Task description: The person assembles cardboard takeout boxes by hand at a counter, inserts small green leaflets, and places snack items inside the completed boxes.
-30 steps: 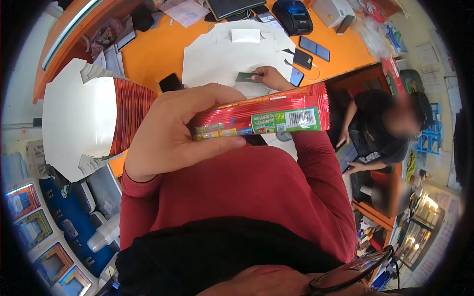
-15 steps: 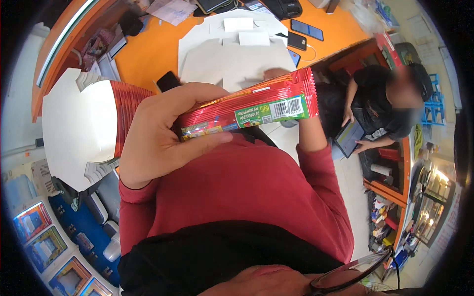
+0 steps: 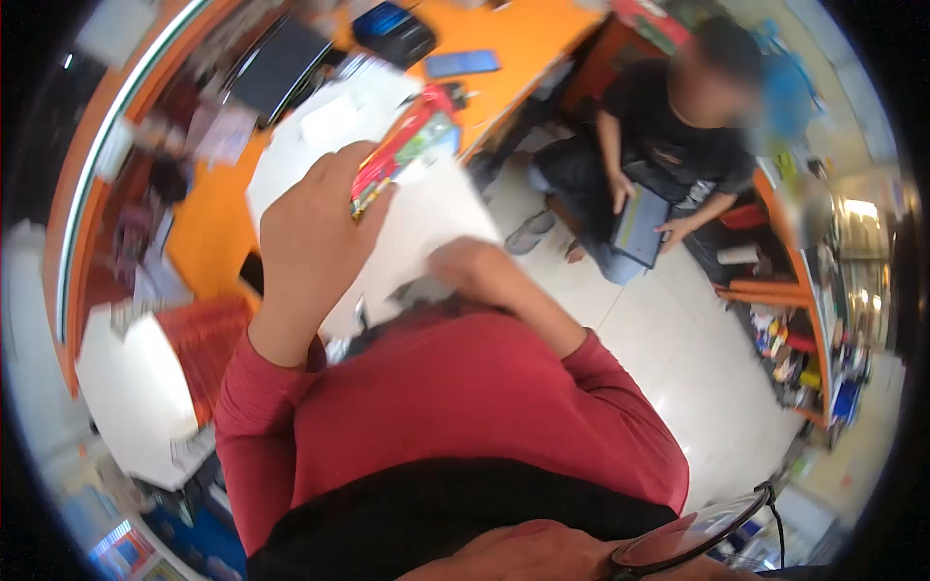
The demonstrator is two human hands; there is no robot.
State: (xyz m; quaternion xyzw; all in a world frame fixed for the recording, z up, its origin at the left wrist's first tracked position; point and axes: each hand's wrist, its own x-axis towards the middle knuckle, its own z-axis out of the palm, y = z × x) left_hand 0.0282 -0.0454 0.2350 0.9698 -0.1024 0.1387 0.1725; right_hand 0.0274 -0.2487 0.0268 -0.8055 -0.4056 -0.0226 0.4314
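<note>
My left hand (image 3: pixel 315 218) is closed around one end of a shiny red snack packet (image 3: pixel 412 136), which has a green and white label on its side. I hold it slantwise above a flat white sheet like cardboard (image 3: pixel 436 208) lying on the orange table. My right hand (image 3: pixel 470 266) is low, close to my body, beside the near right edge of the white sheet. Motion smears its fingers, so whether it grips anything is unclear. On the left stands a white carton (image 3: pixel 136 382) with a row of red packets (image 3: pixel 205 339) in it.
Phones, including a blue one (image 3: pixel 462 64), and a black device (image 3: pixel 392 34) lie on the orange table (image 3: pixel 218 218). A dark flat screen (image 3: pixel 279 66) is at the back left. To the right, a seated person (image 3: pixel 668 136) holds a tablet (image 3: pixel 641 225). Shelves (image 3: pixel 775 320) stand beyond.
My view has swung to the right. My left hand has moved away from my body with the packet, now more tilted. My right hand, behind the packet before, has come into sight lower down.
</note>
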